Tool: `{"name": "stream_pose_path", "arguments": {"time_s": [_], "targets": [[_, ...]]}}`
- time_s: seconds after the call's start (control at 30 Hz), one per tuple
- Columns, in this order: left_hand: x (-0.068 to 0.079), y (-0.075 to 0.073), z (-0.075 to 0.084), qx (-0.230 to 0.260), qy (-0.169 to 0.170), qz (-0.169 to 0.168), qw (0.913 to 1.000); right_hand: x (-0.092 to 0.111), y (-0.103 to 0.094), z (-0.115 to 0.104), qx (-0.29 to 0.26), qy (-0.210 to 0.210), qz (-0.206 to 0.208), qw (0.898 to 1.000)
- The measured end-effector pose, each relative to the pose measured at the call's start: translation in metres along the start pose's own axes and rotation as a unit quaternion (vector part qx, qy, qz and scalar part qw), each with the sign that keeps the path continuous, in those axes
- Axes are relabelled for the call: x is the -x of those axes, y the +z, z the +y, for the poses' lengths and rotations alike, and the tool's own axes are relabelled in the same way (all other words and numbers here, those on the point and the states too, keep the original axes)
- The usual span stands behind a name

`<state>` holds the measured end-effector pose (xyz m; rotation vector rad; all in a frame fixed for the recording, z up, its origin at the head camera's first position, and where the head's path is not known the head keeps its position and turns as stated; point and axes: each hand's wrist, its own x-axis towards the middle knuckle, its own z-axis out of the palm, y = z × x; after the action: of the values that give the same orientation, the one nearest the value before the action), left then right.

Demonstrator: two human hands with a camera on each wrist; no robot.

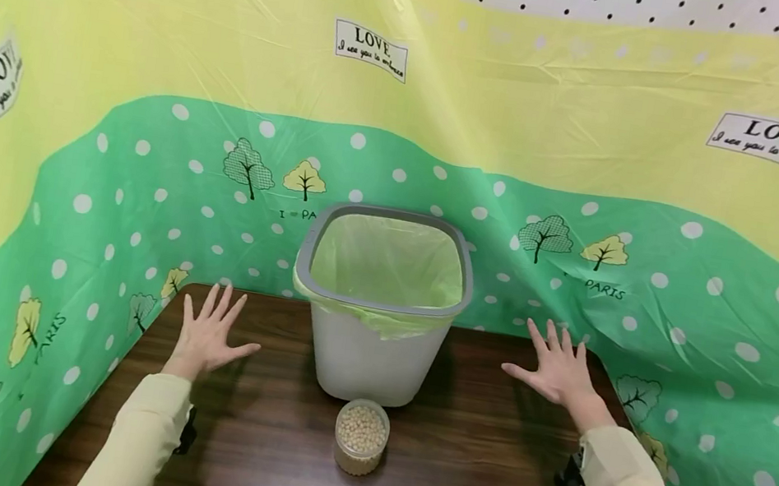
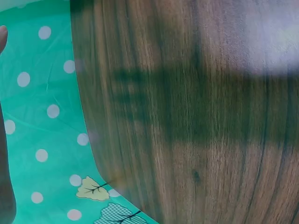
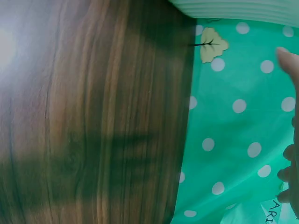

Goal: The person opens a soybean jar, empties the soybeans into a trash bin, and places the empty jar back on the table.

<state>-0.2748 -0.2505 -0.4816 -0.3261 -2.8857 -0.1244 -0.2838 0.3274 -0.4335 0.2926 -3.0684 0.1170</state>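
With fingers spread, the left hand (image 1: 207, 340) and right hand (image 1: 556, 374) are holding nothing, the filled jar (image 1: 360, 438) is standing before the lined bin (image 1: 373, 361), and handling is apparently not yet beginning.

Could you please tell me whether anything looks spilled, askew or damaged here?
Nothing looks spilled: the tub of pale beans stands upright. Only the green liner looks slightly untidy, its edge hanging unevenly below the grey rim of the bin.

Jar (image 1: 360, 440) before bin (image 1: 373, 361) on table (image 1: 255, 457); liner (image 1: 387, 259) in bin; curtain (image 1: 436, 125) behind bin
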Motion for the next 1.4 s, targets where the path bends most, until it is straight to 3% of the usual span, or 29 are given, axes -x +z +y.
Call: {"name": "stream_pose_path", "arguments": {"time_s": [0.33,0.47,0.63,0.73,1.13,1.4], "targets": [[0.003,-0.003,0.012,-0.001,0.056,0.040,0.9976,0.007,-0.006,-0.009,-0.042,-0.013,0.001,0.999],[0.005,-0.003,0.020,0.018,0.072,0.049,0.9961,0.011,-0.007,-0.014,-0.054,-0.021,-0.003,0.998],[0.010,0.002,0.028,0.051,0.103,0.085,0.9897,0.015,-0.004,-0.021,-0.091,-0.030,-0.006,0.995],[0.013,0.006,0.035,0.065,0.130,0.107,0.9835,0.017,0.000,-0.025,-0.121,-0.041,-0.002,0.992],[0.030,0.018,0.073,0.107,0.204,0.134,0.9638,0.031,0.017,-0.059,-0.225,-0.075,0.018,0.971],[0.038,0.031,0.094,0.155,0.212,0.143,0.9544,0.041,0.034,-0.074,-0.272,-0.085,0.022,0.958]]}}
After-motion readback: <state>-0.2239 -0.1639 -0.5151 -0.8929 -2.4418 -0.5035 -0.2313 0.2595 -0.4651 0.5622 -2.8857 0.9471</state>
